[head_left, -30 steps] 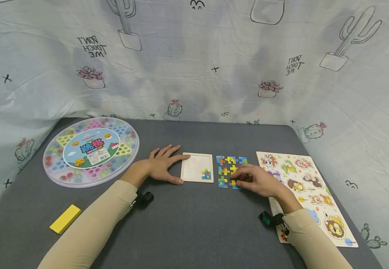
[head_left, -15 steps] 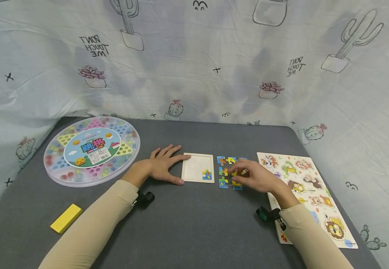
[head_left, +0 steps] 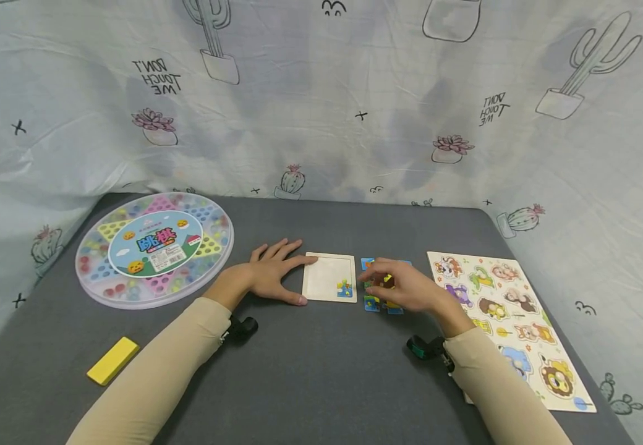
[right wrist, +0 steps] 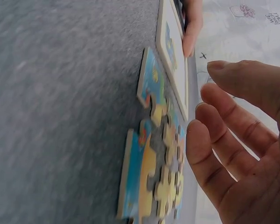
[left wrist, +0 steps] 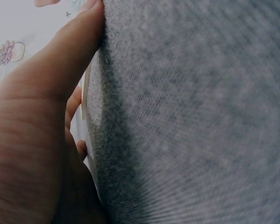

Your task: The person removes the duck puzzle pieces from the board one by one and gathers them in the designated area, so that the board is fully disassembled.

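My left hand [head_left: 272,276] lies with fingers spread on the table, its index fingertip on the upper left corner of a small wooden puzzle tray [head_left: 321,278] and its thumb by the lower left corner. One blue and yellow jigsaw piece [head_left: 344,288] sits in the tray's lower right corner. My right hand [head_left: 405,285] hovers over several loose jigsaw pieces [head_left: 371,303] to the right of the tray, hiding some of them. In the right wrist view its thumb and loosely bent fingers [right wrist: 198,142] stand apart, with nothing between them, above the pieces [right wrist: 149,77].
At the left lies a round Chinese checkers box [head_left: 154,247] with a clear lid. A yellow block [head_left: 112,361] sits nearer the front left. An animal picture board [head_left: 491,307] lies at the right, partly under my right forearm. A patterned cloth [head_left: 321,111] hangs behind the table.
My right hand has moved left across the loose pieces, from their right side toward the tray. My left hand stays at the tray's left edge.
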Action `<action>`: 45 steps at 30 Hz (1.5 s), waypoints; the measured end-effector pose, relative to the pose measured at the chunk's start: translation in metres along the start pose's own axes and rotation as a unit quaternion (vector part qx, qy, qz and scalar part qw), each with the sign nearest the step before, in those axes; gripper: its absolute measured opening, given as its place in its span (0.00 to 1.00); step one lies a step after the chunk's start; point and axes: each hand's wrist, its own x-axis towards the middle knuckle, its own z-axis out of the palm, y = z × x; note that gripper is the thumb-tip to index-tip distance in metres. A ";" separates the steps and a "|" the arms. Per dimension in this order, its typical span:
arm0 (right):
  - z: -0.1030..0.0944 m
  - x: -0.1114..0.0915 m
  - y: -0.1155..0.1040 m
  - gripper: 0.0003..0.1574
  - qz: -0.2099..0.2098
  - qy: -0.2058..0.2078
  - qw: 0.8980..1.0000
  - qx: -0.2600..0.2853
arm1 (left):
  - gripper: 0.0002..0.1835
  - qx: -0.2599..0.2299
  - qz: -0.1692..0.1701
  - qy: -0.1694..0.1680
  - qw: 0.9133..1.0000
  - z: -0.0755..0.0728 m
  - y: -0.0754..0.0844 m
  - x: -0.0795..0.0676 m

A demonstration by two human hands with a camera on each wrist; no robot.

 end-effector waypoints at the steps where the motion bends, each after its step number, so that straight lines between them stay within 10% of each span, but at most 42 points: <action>1: 0.000 0.002 -0.001 0.16 0.004 -0.006 1.000 0.001 | 0.56 0.000 -0.001 -0.002 1.000 0.000 0.000 0.000; 45: 0.016 0.031 -0.006 0.19 -0.024 -0.038 0.998 0.033 | 0.54 0.002 -0.014 -0.018 1.000 -0.004 0.005 0.000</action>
